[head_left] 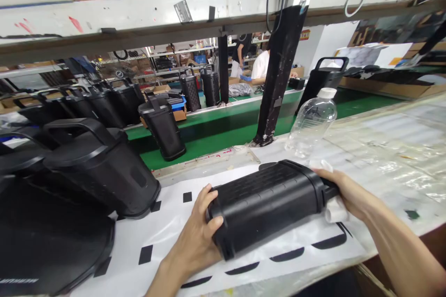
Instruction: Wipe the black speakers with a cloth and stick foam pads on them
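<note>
A black portable speaker (268, 209) with a textured side lies tilted in front of me, over a white sheet (167, 241) marked with black squares and curved shapes. My left hand (200, 229) grips its base end, with the fingers over the edge and the thumb on the side. At the other end, my right hand (343, 190) is closed around the speaker's handle (329, 190). A crumpled white cloth (337, 211) shows under that hand; whether the fingers hold it too, I cannot tell. Just behind the handle stands a clear plastic bottle (310, 120) with a white cap.
More black handled speakers (101, 167) stand close on my left. Behind the bench runs a green conveyor (216, 130), with another speaker (162, 125) on it. A black-wrapped post (280, 74) rises ahead, under a low shelf (139, 4). A person (259, 66) sits across the conveyor.
</note>
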Demonstrator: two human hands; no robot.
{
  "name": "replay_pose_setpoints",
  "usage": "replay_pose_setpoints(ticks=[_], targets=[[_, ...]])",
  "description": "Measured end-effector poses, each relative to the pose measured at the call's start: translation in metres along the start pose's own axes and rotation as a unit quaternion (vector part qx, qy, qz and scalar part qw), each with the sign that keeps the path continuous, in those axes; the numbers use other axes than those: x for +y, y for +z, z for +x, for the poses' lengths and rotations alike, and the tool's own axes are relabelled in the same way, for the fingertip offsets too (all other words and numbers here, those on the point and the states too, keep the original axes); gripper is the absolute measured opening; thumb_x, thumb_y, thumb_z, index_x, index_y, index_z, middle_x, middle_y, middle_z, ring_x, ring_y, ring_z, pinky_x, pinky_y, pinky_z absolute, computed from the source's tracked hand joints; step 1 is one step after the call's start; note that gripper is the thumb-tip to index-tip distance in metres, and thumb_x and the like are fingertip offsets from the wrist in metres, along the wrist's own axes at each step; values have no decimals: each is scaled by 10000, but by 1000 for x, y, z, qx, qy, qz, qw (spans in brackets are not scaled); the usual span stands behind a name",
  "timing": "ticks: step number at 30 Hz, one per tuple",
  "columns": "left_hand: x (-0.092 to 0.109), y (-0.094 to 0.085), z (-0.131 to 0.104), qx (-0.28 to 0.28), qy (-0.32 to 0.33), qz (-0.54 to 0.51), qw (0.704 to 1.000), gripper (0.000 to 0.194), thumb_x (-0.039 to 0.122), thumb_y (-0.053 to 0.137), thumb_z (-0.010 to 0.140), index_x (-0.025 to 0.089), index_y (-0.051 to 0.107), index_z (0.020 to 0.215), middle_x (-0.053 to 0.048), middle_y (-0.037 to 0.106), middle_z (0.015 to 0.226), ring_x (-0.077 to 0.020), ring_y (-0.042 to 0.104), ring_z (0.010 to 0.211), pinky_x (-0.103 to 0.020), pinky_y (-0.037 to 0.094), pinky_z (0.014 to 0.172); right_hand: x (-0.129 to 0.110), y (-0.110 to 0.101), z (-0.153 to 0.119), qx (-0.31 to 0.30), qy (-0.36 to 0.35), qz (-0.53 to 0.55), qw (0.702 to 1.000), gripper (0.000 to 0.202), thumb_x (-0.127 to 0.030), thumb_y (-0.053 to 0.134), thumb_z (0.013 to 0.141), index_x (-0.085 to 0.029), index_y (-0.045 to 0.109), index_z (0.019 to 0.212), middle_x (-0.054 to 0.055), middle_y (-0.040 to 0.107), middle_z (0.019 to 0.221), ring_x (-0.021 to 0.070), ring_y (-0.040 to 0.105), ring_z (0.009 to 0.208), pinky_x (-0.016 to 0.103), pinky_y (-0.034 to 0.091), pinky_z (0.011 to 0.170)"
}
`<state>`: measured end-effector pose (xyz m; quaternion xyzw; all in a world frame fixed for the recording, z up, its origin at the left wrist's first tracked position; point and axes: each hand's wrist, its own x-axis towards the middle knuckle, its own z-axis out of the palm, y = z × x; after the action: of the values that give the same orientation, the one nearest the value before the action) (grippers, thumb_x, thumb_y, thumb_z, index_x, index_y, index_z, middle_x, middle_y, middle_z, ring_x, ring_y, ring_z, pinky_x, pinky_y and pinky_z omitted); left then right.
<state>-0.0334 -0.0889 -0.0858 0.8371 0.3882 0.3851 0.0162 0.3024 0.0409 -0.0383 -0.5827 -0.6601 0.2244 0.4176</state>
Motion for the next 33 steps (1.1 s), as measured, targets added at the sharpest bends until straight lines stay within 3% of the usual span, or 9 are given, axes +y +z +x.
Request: replay_pose_setpoints(ticks=[3,7,10,12,16,19,23,26,33], targets=[[6,-4,-3,-19,-111,-73,991,1192,222,795,681,447,-65,1477,-87,-64,1587,-374,-37,1494,-675,212,1137,-15,-2,5,-59,116,167,977,268,-420,602,805,-246,698,625,118,723,627,268,682,500,339,526,422],[2,-9,-3,-20,-262,-140,955,1167,411,800,702,378,-48,1503,-115,-157,1611,-402,-53,1487,-682,165,1147,-66,-3,21,12,115,321,940,117,-340,706,737,-232,720,779,79,755,780,207,690,597,294,519,514],[-7,-10,1,-1,-321,-151,935,1061,477,741,759,296,31,1527,-136,-24,1627,-367,22,1497,-614,147,1188,-124,5,42,23,16,368,929,258,-339,787,640,-202,706,843,49,744,878,188,676,715,316,530,681],[-11,-11,4,12,-337,-180,924,1030,540,722,754,215,123,1526,-167,129,1608,-356,119,1489,-573,160,1203,-165,19,55,-33,-59,353,933,331,-357,825,577,-192,704,836,19,723,865,175,645,738,316,512,731],[-13,-14,10,58,-359,-218,906,845,529,699,787,165,318,1447,-165,401,1498,-317,363,1399,-514,262,1182,-240,67,70,-209,-199,267,919,262,-355,772,648,-138,694,773,-6,658,732,128,564,646,270,434,645],[-12,-13,15,122,-375,-280,875,712,482,690,821,175,398,1393,-137,525,1408,-277,483,1312,-457,333,1150,-275,111,82,-241,-204,258,913,191,-297,732,663,-121,671,700,-19,591,627,109,512,584,261,398,606],[-15,-14,20,235,-423,-417,769,617,551,601,866,178,484,1343,-123,515,1429,-269,432,1363,-404,327,1155,-283,162,111,-152,-199,237,939,216,-323,746,638,-120,692,686,-5,600,630,175,580,696,320,442,738],[-18,-20,20,266,-457,-464,711,615,615,447,912,157,515,1316,-148,554,1381,-296,495,1303,-443,396,1090,-273,183,130,-119,-192,255,940,256,-351,744,634,-116,703,727,17,643,688,223,617,796,366,450,827],[-15,-27,22,293,-479,-521,643,511,598,511,883,169,675,1107,-119,658,1220,-273,574,1155,-394,430,1000,-237,166,135,-85,-164,374,909,294,-375,753,613,-144,701,787,9,704,777,175,655,749,319,520,768]])
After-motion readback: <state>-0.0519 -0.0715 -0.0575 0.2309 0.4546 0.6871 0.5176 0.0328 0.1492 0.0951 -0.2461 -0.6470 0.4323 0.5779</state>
